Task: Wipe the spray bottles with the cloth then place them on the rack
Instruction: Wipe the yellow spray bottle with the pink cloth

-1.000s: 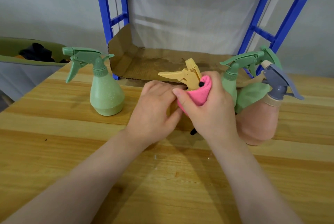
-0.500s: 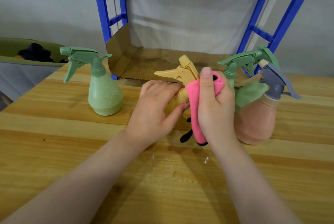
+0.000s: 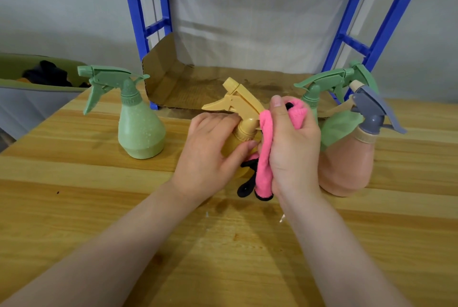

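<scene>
left hand (image 3: pixel 208 158): curled round yellow plastic spray bottle (image 3: pixel 241 118) standing on wooden table (image 3: pixel 74 195), centre | right hand (image 3: pixel 292 148): grips pink cloth with black edging (image 3: pixel 264 158) against bottle's neck | blue metal rack (image 3: pixel 138 21): behind

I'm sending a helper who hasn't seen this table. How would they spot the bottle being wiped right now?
Look at the wooden table in front of the blue rack. At its middle, the left hand holds the yellow spray bottle while the right hand presses a pink cloth against it. It's the only yellow bottle.
</scene>
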Available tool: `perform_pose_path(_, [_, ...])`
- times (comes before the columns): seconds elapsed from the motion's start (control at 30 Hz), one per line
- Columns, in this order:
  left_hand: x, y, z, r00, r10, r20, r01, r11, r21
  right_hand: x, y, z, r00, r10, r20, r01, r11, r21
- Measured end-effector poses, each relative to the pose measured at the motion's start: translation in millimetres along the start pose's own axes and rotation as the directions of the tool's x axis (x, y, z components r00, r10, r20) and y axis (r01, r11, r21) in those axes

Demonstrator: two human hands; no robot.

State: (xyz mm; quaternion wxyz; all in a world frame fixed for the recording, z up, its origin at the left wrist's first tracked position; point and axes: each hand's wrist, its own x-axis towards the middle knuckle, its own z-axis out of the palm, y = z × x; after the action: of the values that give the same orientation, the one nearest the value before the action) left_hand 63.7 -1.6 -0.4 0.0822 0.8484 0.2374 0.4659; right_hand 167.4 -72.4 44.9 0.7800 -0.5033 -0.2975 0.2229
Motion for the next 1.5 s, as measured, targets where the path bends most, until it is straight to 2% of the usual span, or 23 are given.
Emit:
perform_pose_path(0.1, [-0.8, 1.7, 2.3, 0.998, -0.067, 0.008, 0.068, 0.996, -0.066, -0.5, 1.2, -1.8, 0.985, -0.173, 0.016, 0.173, 0.974, -0.147])
perform_pose_path(0.2, [0.8, 5.3, 3.1, 0.989, -0.141, 0.034, 0.145, 0.978, -0.150, 0.6, 5.0, -4.7, 0.933, -0.359, 0.030, 0.348, 0.879, -0.326])
perform_pose_path(0.37, [2.7, 9.3, 5.3, 0.965, -0.257, 0.054, 0.261, 0.918, -0.299, 8.7, 5.9, -16.4, 0.858, -0.509, 0.070, 0.492, 0.774, -0.399])
perform_pose_path(0.63, [24.9, 24.6, 17.7, 0.925, -0.317, 0.208, 0.377, 0.828, -0.415, 35.3, 1.7, -41.4, 0.832, -0.540, 0.129, 0.514, 0.660, -0.548])
perform_pose_path(0.8, [40.6, 26.9, 35.3, 0.926, -0.321, 0.199, 0.376, 0.841, -0.390, 41.7, 3.1, -49.4, 0.834, -0.531, 0.149, 0.496, 0.603, -0.625])
perform_pose_path(1.03, [40.6, 27.4, 47.6, 0.925, -0.338, 0.171, 0.378, 0.854, -0.357, 44.3, 1.2, -52.3, 0.815, -0.574, 0.081, 0.471, 0.574, -0.670])
perform_pose_path(1.23, [37.6, 23.5, 40.2, 0.894, -0.370, 0.253, 0.438, 0.838, -0.324, 43.3, 1.7, -52.3, 0.800, -0.595, 0.079, 0.481, 0.557, -0.677])
perform_pose_path(1.4, [24.6, 15.9, 19.0, 0.878, -0.384, 0.285, 0.447, 0.871, -0.206, 36.6, -5.0, -50.4, 0.728, -0.679, 0.095, 0.565, 0.514, -0.646])
perform_pose_path(1.5, [14.0, 10.9, -0.2, 0.879, -0.386, 0.281, 0.436, 0.889, -0.143, 29.0, -12.8, -46.8, 0.661, -0.745, 0.094, 0.637, 0.490, -0.595])
